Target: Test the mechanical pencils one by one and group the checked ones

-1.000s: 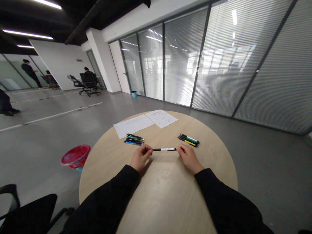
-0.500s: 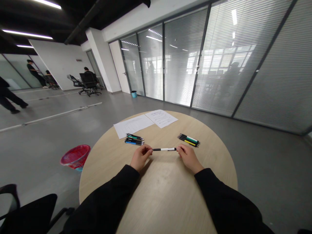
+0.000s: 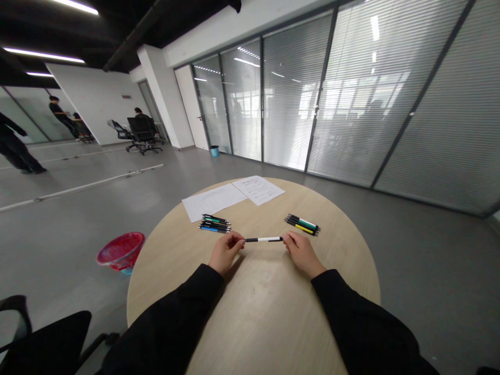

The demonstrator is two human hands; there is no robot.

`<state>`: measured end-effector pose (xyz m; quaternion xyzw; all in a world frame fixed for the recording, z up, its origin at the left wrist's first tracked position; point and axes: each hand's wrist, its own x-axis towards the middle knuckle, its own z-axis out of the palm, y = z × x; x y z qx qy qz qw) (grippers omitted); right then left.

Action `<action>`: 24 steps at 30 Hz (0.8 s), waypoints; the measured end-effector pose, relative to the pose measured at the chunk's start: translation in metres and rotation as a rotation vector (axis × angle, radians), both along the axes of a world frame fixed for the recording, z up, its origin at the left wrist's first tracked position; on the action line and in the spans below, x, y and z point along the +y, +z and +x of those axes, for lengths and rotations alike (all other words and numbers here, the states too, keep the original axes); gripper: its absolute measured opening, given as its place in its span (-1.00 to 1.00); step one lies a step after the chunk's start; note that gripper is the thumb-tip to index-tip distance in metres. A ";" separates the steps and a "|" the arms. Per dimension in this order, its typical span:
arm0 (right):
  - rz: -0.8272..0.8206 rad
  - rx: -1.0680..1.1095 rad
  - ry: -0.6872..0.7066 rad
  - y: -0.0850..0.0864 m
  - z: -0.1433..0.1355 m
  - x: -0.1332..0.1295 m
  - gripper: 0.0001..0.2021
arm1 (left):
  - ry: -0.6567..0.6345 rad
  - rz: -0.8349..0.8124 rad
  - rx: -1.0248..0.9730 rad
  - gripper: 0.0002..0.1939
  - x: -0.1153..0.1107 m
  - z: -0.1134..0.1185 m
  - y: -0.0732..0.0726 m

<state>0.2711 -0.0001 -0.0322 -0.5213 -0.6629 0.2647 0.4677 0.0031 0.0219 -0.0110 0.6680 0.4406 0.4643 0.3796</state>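
Note:
A black and white pen (image 3: 264,239) lies level between my two hands over the round wooden table (image 3: 261,302). The fingers of my left hand (image 3: 227,251) pinch its dark left end. At its right end, my right hand (image 3: 302,252) grips the black tip. Just beyond my left hand rests a group of several pens (image 3: 214,224), with black, green and blue barrels. Another group of several pens (image 3: 302,224), with green and yellow among them, lies beyond my right hand.
Two printed white sheets, one on the left (image 3: 214,200) and one on the right (image 3: 260,189), lie at the table's far side. A red-lined basket (image 3: 121,251) stands left of the table, and a black chair (image 3: 58,338) at the lower left.
My hands and the pen have barely moved. In the left background, two standing people have shifted position slightly.

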 end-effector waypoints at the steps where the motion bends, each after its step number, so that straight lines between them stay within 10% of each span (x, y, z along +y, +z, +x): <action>1: -0.003 0.000 0.001 0.000 0.000 0.000 -0.63 | 0.003 -0.003 -0.002 -0.80 0.000 0.000 0.000; 24: -0.040 0.048 0.017 -0.001 -0.001 0.000 -0.57 | -0.005 0.021 0.012 -0.79 0.001 -0.001 0.000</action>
